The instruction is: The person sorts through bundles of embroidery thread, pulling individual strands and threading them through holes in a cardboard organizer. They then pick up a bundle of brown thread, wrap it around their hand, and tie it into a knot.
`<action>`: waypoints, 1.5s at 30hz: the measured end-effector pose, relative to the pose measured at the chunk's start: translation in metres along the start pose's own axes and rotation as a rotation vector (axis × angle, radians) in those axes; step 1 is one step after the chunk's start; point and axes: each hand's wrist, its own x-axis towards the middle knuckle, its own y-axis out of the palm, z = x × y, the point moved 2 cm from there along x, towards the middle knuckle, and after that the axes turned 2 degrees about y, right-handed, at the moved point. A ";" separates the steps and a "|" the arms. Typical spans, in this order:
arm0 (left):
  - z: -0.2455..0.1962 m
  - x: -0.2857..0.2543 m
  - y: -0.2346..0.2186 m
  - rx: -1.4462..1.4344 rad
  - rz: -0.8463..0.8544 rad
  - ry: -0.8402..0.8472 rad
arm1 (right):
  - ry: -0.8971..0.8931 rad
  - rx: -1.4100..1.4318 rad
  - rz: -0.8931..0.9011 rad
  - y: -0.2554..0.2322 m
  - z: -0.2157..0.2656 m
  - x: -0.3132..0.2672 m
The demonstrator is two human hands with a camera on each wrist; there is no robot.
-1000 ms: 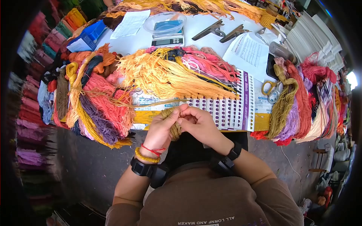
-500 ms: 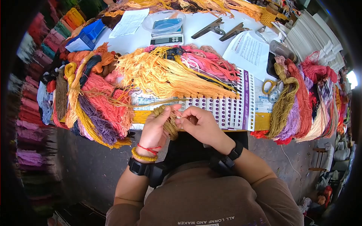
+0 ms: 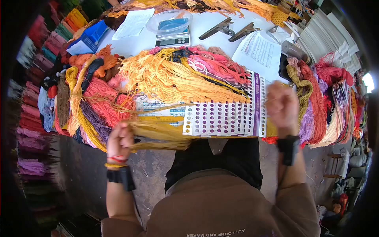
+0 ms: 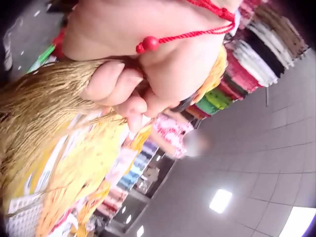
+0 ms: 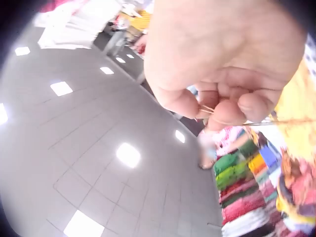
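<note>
An olive-gold yarn hank point(image 3: 158, 134) stretches, blurred, from the left hand point(image 3: 120, 140) rightward along the table's front edge. In the left wrist view the left hand point(image 4: 148, 54) has its fingers curled round the olive-gold strands point(image 4: 44, 98), which fan out beyond it. The right hand point(image 3: 282, 103) is raised over the right end of the punched cards point(image 3: 225, 118). Seen from the right wrist, the right hand point(image 5: 227, 64) pinches a thin thread point(image 5: 206, 108) between thumb and fingers, and fine strands run off to the right.
Orange yarn point(image 3: 177, 79) lies across the cards. Coloured hanks point(image 3: 104, 102) hang over the left edge, more point(image 3: 312, 102) at the right. Behind are a scale point(image 3: 173, 41) with a plastic bowl, two metal clips point(image 3: 217, 29), printed sheets point(image 3: 258, 51) and a blue box point(image 3: 89, 39).
The hands have moved widely apart, left hand to the left and right hand to the right and up. The bundled olive yarn is now drawn out into long loose strands.
</note>
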 end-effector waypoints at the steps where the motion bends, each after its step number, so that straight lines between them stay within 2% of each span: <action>1: -0.019 -0.005 -0.022 -0.012 -0.022 0.051 | -0.091 -0.246 -0.051 -0.022 0.036 -0.007; 2: -0.038 -0.013 -0.046 -0.060 -0.083 0.074 | -0.210 -0.194 -0.263 -0.049 0.077 -0.019; 3: -0.054 -0.020 -0.063 -0.106 -0.144 0.097 | -0.358 -0.245 -0.341 -0.063 0.124 -0.034; 4: -0.066 -0.026 -0.070 -0.076 -0.191 0.149 | -0.454 -0.174 -0.274 -0.095 0.175 -0.052; 5: -0.077 -0.032 -0.069 -0.047 -0.239 0.202 | -0.684 -0.123 -0.512 -0.139 0.232 -0.077; 6: -0.077 -0.032 -0.048 0.001 -0.368 0.261 | -0.766 -0.330 -0.417 -0.165 0.272 -0.105; 7: -0.067 -0.023 -0.036 -0.003 -0.371 0.261 | -0.853 -0.453 -0.460 -0.166 0.285 -0.112; 8: -0.058 -0.013 -0.022 0.085 -0.306 0.194 | -0.873 -0.586 -0.589 -0.135 0.255 -0.094; 9: -0.047 -0.002 -0.004 0.176 -0.238 0.125 | -0.892 -0.718 -0.723 -0.083 0.200 -0.065; 10: -0.028 0.009 0.023 0.249 -0.218 0.083 | -1.003 -1.476 -0.769 -0.066 0.150 -0.040; 11: -0.006 0.018 0.052 0.321 -0.198 0.041 | -0.677 -0.916 -0.652 -0.031 0.098 -0.016; 12: 0.013 0.029 0.069 0.379 -0.114 0.005 | -0.631 -0.980 -0.535 -0.046 0.059 0.007; 13: 0.031 0.038 0.083 0.436 -0.033 -0.031 | -0.415 -1.035 -0.528 -0.031 0.019 0.019; 15: 0.059 0.049 0.115 0.431 0.050 -0.127 | -0.208 -0.880 -0.317 -0.027 -0.048 0.039; 17: 0.082 0.060 0.128 0.456 0.050 -0.220 | -0.277 -1.114 -0.188 -0.027 -0.091 0.048; 18: 0.091 0.066 0.124 0.459 0.053 -0.222 | -0.257 -1.279 -0.193 -0.014 -0.102 0.048; 19: 0.101 0.073 0.119 0.468 0.074 -0.280 | -0.259 -1.279 -0.200 -0.008 -0.110 0.047; 21: 0.114 0.080 0.116 0.474 0.095 -0.336 | -0.315 -1.476 -0.041 0.002 -0.121 0.047; 23: 0.117 0.083 0.117 0.533 0.058 -0.297 | -0.308 -1.482 -0.046 -0.010 -0.133 0.051; 25: 0.118 0.084 0.120 0.534 0.047 -0.292 | -0.235 -1.265 -0.187 -0.016 -0.139 0.054; 26: 0.117 0.085 0.121 0.534 0.042 -0.284 | -0.232 -1.264 -0.186 -0.018 -0.139 0.054; 28: 0.119 0.087 0.121 0.561 0.040 -0.287 | -0.114 -1.224 -0.200 -0.010 -0.134 0.051; 30: 0.119 0.091 0.120 0.588 0.036 -0.288 | -0.120 -1.241 -0.181 -0.013 -0.135 0.052; 32: 0.119 0.097 0.118 0.768 0.048 -0.342 | -0.125 -1.257 -0.159 -0.015 -0.138 0.054; 33: 0.118 0.097 0.122 0.767 0.046 -0.342 | -0.198 -1.349 -0.154 -0.015 -0.139 0.054; 34: 0.117 0.097 0.132 0.876 0.078 -0.234 | -0.273 -1.440 -0.150 -0.015 -0.140 0.053; 35: 0.116 0.097 0.138 0.983 0.111 -0.124 | -0.273 -1.439 -0.150 -0.016 -0.142 0.053; 37: 0.124 0.105 0.130 1.004 0.150 -0.058 | -0.602 -1.600 -0.128 -0.011 -0.144 0.051; 39: 0.123 0.106 0.132 1.025 0.188 0.008 | -0.553 -1.617 -0.137 -0.008 -0.143 0.049; 41: 0.117 0.101 0.143 0.921 0.146 -0.100 | -0.504 -1.634 -0.148 -0.006 -0.144 0.048; 45: 0.127 0.111 0.134 0.860 0.200 -0.085 | -0.520 -1.685 -0.147 -0.006 -0.146 0.047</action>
